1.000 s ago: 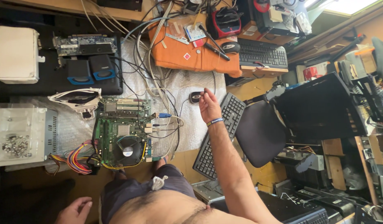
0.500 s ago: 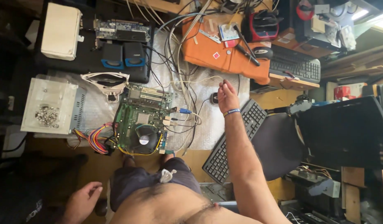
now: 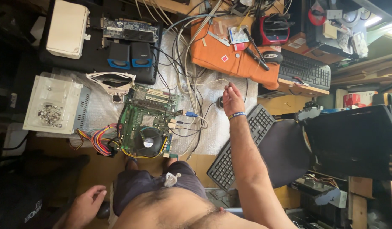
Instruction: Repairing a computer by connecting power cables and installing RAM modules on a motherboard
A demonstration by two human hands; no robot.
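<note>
Cable [image 3: 213,82], thin and limp, looks pinched in the right hand [image 3: 233,100] raised over the bubble wrap [image 3: 230,140]; light stuff, best gripped near its plug. Left hand [image 3: 83,207] hangs open and empty by the knee. One motherboard [image 3: 148,122] left of the right hand, two keyboards [image 3: 240,146] beside it, two blue speakers [image 3: 129,54] beyond

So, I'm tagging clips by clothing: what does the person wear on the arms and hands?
Both arms are bare, with no sleeves or gloves. The right hand has a thin blue band at the wrist. The left hand wears nothing that shows.
</note>
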